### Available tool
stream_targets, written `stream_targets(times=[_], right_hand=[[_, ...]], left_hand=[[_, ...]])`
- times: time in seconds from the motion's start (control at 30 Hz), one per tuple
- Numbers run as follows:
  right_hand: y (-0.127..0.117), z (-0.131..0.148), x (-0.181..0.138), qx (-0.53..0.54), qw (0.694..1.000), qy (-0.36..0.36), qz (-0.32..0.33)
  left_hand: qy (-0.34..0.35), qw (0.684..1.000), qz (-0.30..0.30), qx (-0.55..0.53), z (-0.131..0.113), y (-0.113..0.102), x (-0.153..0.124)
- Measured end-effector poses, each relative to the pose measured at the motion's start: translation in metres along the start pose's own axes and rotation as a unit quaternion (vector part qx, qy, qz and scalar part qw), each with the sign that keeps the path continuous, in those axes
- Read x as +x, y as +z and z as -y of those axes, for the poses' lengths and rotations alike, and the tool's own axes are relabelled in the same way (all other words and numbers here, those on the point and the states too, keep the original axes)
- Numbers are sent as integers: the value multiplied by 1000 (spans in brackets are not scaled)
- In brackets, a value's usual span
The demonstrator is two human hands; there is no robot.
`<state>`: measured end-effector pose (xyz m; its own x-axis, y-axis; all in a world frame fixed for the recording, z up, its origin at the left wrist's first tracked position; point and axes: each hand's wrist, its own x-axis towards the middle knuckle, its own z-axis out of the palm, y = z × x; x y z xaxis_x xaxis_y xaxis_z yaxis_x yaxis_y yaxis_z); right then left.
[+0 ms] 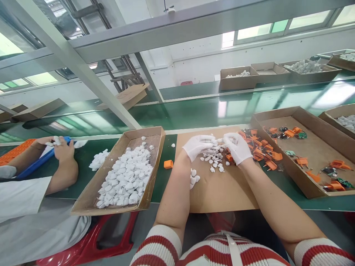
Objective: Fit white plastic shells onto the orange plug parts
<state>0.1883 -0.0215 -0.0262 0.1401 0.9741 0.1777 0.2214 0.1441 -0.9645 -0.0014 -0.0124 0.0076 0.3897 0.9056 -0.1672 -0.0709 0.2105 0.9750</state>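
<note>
In the head view, the gloved left hand [202, 146] and right hand [237, 147] curled close together over white pieces [215, 156] on cardboard [227, 188]; I couldn't tell whether either pinched one. Orange parts [258, 153] lay at their three o'clock, presumably for easy reach.

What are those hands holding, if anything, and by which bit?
Perhaps a white piece, between the left hand and right hand; I can't tell which part of it is gripped.
</note>
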Motion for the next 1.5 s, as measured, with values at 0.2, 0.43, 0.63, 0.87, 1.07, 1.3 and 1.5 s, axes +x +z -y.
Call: stream_targets(times=[0.2, 0.43, 0.63, 0.87, 1.07, 1.3, 1.5], right_hand=[[-7, 0, 3, -142, 988, -44, 52], [0, 24, -8, -45, 998, 0, 48], [1, 24, -11, 135, 983, 91, 91], [6, 15, -11, 179, 974, 109, 87], [8, -3, 2, 92, 995, 19, -25], [6, 13, -5, -91, 995, -15, 37], [8, 12, -6, 4, 999, 21, 37]], left_hand=[[13, 999, -53, -1, 5, -5, 8], [47, 996, -45, 65, 11, 2, 8], [38, 997, 23, 64, 7, 2, 3], [10, 997, -39, 70, 5, 6, 4], [14, 995, -73, 70, 6, 9, 6], [57, 991, -76, 94, 6, 8, 8], [56, 992, -58, 99, 3, 10, 6]])
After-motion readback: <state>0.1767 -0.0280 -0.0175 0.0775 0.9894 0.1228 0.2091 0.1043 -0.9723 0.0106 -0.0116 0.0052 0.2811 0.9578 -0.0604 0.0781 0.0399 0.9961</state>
